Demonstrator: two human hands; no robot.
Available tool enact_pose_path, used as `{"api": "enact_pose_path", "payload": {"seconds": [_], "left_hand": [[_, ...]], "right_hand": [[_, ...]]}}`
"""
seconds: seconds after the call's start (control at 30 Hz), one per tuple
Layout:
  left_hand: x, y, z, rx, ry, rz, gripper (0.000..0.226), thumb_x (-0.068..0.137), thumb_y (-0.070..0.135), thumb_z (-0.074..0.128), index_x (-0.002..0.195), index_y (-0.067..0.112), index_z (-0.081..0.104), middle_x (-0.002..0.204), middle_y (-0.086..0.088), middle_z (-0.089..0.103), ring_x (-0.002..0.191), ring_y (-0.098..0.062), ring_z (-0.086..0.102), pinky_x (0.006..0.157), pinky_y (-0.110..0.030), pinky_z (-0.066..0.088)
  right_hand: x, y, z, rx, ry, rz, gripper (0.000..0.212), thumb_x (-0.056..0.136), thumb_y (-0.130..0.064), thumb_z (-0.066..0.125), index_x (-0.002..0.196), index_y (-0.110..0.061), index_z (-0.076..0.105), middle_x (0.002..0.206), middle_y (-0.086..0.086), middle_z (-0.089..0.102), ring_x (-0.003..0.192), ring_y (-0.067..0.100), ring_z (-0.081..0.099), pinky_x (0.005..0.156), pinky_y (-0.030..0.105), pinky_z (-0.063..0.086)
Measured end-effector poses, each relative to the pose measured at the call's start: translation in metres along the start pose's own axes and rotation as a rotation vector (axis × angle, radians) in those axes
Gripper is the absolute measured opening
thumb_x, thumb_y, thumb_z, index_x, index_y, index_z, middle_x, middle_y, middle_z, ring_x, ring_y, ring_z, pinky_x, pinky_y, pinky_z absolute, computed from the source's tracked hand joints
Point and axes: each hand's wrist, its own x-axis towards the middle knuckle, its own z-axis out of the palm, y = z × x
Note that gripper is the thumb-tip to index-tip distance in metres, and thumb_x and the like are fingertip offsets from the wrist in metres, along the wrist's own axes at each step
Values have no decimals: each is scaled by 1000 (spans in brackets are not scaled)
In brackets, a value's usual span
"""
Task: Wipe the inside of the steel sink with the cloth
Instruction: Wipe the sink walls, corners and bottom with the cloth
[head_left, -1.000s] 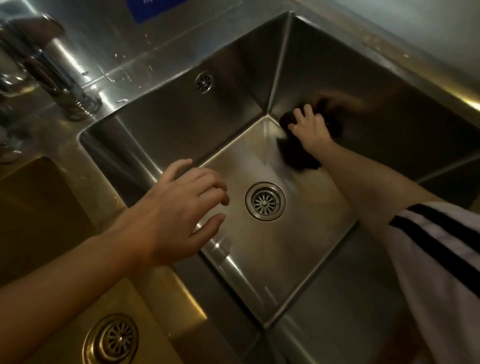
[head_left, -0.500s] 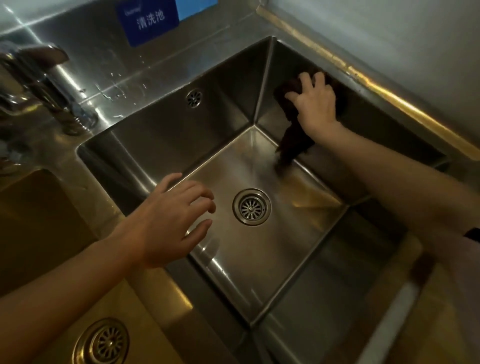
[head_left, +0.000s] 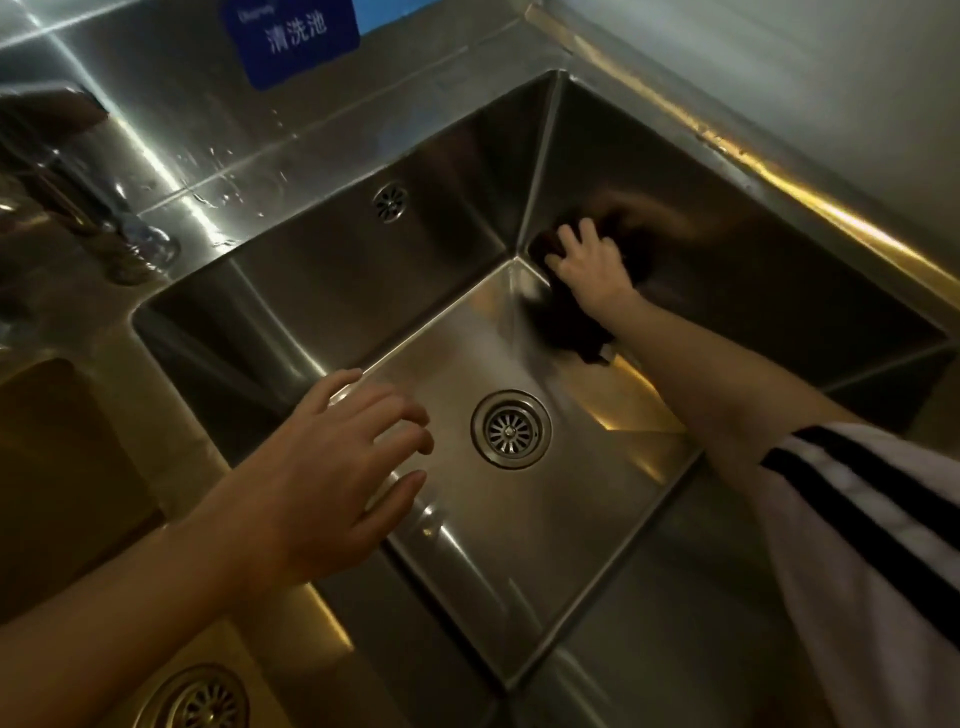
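We find the dark, crumpled cloth (head_left: 569, 319) low in the far right corner of the square brushed-steel sink (head_left: 322, 291), pinned against the right wall just where it meets the floor, its bulk trailing down from under our right hand (head_left: 592, 267) onto the basin floor. That hand lies flat on the cloth, fingers spread and fairly straight, pressing rather than clenching, fingertips toward the vertical corner seam. Our left hand (head_left: 337, 467) hovers over the near left rim, fingers loosely spread, holding nothing, well apart from the cloth. So the right hand is plainly the one to carry on. We judge the open room lies along the right wall toward us and across the floor to the round steel drain strainer (head_left: 511, 429); the corner seam bars travel further back.
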Motion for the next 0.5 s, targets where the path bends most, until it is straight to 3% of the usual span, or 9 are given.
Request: {"api": "enact_pose_path", "payload": {"seconds": [0.23, 0.37, 0.5], "left_hand": [[-3, -2, -4, -43, -56, -5, 30, 88, 39, 41, 111, 32, 58, 121, 11, 56, 121, -6, 48, 110, -45, 29], [-3, 0, -4, -38, -71, -8, 31, 89, 41, 41, 112, 31, 59, 122, 11, 55, 121, -6, 48, 110, -45, 30], [-1, 4, -8, -8, -39, -3, 31, 86, 36, 41, 107, 28, 61, 116, 7, 59, 115, -10, 52, 104, -49, 37]], "right_hand": [[11, -9, 11, 33, -38, -72, 53, 81, -16, 66, 131, -28, 51, 134, 10, 33, 122, 34, 31, 81, 38, 45], [4, 10, -24, 116, 78, 17, 39, 84, -17, 64, 122, -24, 59, 130, 12, 37, 120, 36, 36, 78, 40, 45], [-8, 44, -68, 191, 248, 114, 45, 84, -12, 62, 128, -17, 56, 132, 18, 39, 120, 42, 37, 79, 46, 43]]}}
